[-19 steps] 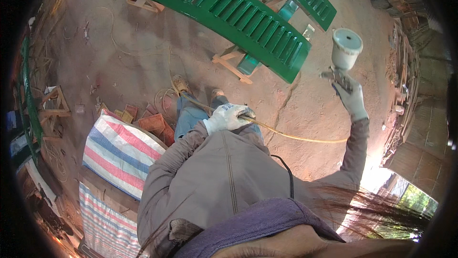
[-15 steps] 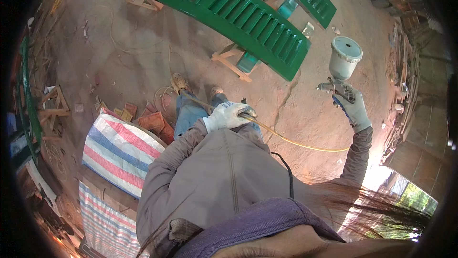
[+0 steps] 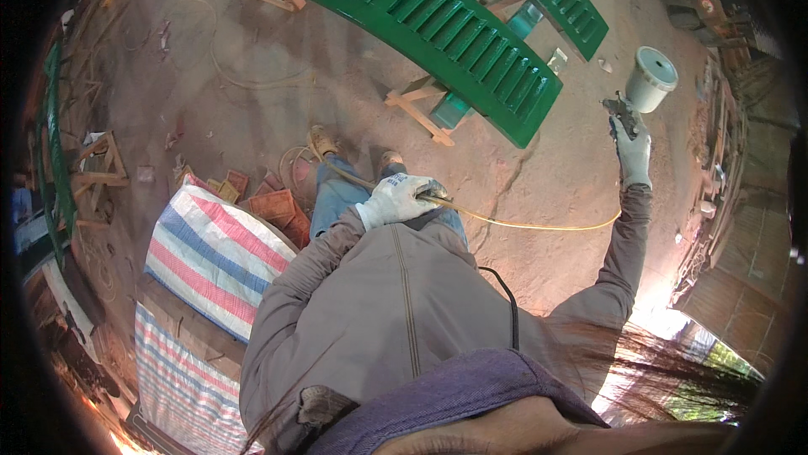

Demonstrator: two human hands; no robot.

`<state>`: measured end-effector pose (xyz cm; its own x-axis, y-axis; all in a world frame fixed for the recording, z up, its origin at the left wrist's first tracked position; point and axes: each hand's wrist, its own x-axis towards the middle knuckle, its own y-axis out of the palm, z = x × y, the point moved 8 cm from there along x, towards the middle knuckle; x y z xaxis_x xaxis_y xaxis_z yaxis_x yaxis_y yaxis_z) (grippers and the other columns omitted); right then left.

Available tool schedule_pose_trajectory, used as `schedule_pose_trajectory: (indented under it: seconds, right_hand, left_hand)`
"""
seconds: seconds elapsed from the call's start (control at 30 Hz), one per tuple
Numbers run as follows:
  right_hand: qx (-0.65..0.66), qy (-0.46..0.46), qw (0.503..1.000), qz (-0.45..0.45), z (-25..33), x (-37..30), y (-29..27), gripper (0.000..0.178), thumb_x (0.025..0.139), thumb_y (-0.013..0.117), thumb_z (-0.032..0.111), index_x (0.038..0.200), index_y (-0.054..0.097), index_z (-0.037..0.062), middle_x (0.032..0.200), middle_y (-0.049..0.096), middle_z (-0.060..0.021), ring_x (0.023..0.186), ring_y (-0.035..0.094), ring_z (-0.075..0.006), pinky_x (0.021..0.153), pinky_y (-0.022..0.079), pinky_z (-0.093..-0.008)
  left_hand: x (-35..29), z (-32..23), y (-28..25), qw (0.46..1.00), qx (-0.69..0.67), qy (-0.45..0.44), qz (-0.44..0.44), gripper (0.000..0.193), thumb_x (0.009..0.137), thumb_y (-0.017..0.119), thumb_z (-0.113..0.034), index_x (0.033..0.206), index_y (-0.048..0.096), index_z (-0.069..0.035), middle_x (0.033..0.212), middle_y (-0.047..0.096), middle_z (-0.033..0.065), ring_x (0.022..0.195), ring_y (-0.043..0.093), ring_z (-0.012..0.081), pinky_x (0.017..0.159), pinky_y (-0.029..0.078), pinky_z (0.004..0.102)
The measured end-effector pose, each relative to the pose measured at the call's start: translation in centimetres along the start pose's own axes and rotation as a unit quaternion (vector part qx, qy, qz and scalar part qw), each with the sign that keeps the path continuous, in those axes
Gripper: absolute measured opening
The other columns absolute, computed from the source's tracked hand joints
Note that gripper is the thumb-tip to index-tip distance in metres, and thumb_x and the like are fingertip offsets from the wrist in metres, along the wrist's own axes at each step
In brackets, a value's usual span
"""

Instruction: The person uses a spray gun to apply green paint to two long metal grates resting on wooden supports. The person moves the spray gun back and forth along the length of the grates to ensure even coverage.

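Spray gun (image 3: 646,89), gripped in the gloved right hand (image 3: 633,152), has swung farther right of the green slatted panel (image 3: 396,27), apparently putting the work out of close range, while the gloved left hand (image 3: 400,201) clasps the yellow hose (image 3: 522,224).

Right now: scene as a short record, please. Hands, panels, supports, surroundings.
left_hand: gloved left hand, closed around a yellow hose in front of the body
right_hand: gloved right hand, out to the right, gripping a spray gun
gun_cup: pale round cup on top of the gun; contents not visible
near_panel: long green slatted panel, ahead
far_panel: second green slatted panel, beyond it
support: wooden stand, partly under the near panel
left_side: striped sheeting
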<state>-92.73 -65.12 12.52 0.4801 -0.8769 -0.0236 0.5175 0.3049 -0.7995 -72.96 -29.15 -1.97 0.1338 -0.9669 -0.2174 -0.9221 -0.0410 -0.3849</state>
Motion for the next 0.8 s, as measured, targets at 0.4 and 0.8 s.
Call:
schedule_pose_trajectory:
  seconds: [0.4, 0.8]
  right_hand:
    - [0.162, 0.141, 0.967, 0.140, 2.8, -12.7, 0.3, 0.044, 0.087, 0.069, 0.014, 0.127, 0.058, -0.0004, 0.099, 0.068, -0.0043, 0.080, 0.063, -0.0103, 0.065, 0.047, -0.0236]
    - [0.286, -0.029, 0.930, 0.230, 12.4, -3.0, 14.1, 0.049, 0.089, 0.068, 0.009, 0.133, 0.050, -0.0022, 0.108, 0.067, -0.0046, 0.088, 0.063, -0.0093, 0.070, 0.050, -0.0222]
  left_hand:
    - [1.3, 1.0, -0.3, 0.999, -0.011, 0.022, 0.032, 0.030, 0.081, 0.070, -0.033, 0.105, 0.069, -0.014, 0.094, 0.069, 0.0103, 0.087, 0.067, 0.0278, 0.076, 0.053, 0.0358]
    - [-2.4, 5.5, -10.3, 0.995, 0.052, -0.019, -0.080, 0.033, 0.080, 0.071, -0.030, 0.107, 0.069, -0.011, 0.097, 0.070, 0.0115, 0.091, 0.067, 0.0305, 0.078, 0.053, 0.0367]
